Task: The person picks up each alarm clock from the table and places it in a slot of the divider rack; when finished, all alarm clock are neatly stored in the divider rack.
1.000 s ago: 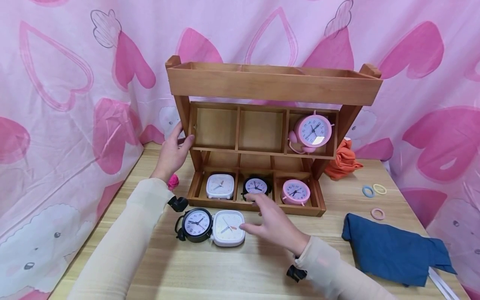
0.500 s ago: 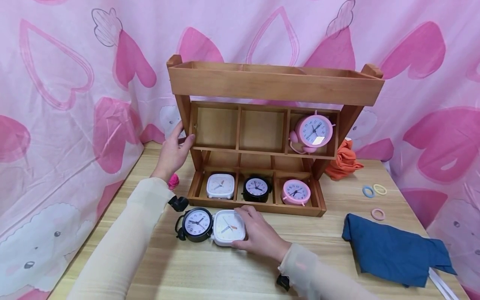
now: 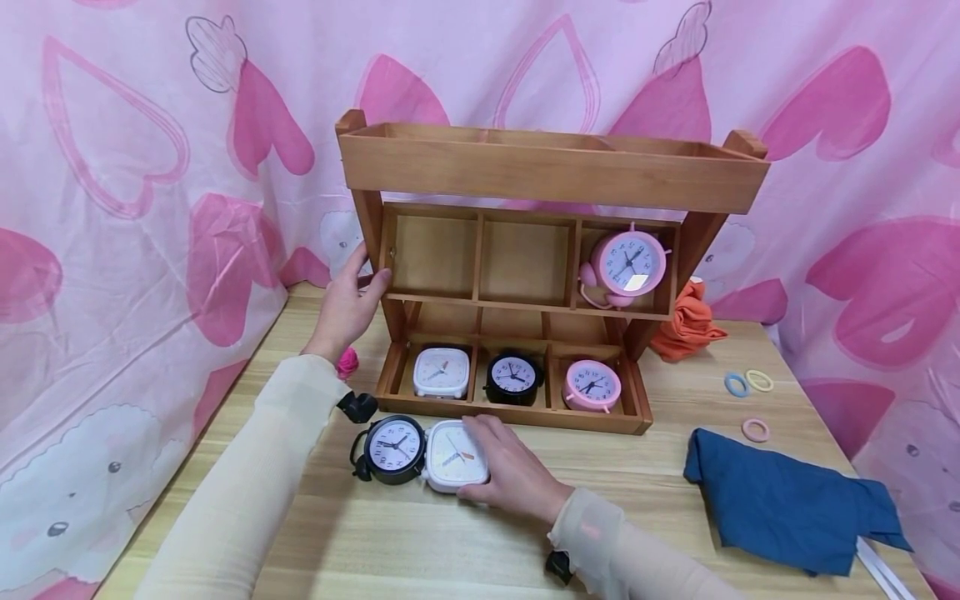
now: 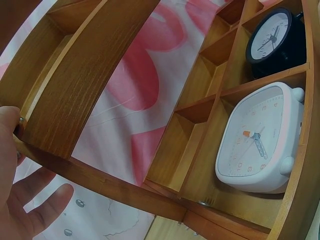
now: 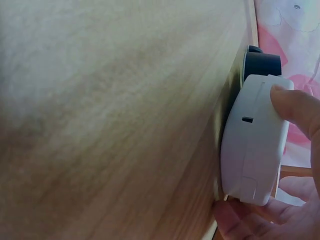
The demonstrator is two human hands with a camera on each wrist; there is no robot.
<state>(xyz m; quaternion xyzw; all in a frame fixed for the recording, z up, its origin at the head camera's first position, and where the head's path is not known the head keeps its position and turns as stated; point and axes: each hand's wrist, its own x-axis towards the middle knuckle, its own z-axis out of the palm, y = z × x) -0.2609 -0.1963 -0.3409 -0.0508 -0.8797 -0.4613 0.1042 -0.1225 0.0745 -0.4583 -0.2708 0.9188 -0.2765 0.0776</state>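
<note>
My left hand [image 3: 347, 304] grips the left side of a three-tier wooden rack [image 3: 551, 171], thumb at the front of the middle tier and fingers behind the side frame. On the table before the rack lies a white square alarm clock [image 3: 454, 455], face up. My right hand [image 3: 513, 471] pinches it, with the thumb [image 5: 295, 105] on one edge and fingers [image 5: 250, 222] at the other. A black round alarm clock [image 3: 393, 450] lies right beside it, to the left. In the rack's bottom tier sit a white clock [image 4: 255, 142], a black clock [image 4: 272, 40] and a pink clock [image 3: 592, 385].
Another pink alarm clock [image 3: 628, 265] leans in the middle tier's right compartment. An orange cloth [image 3: 686, 321] lies behind the rack's right side. Farther right are small rings [image 3: 737, 383] and a folded blue cloth [image 3: 795, 500]. A pink yarn ball [image 3: 347, 363] lies near my left wrist.
My right hand has come down and left from in front of the bottom tier and taken hold of the white clock on the table. The left hand stays on the rack.
</note>
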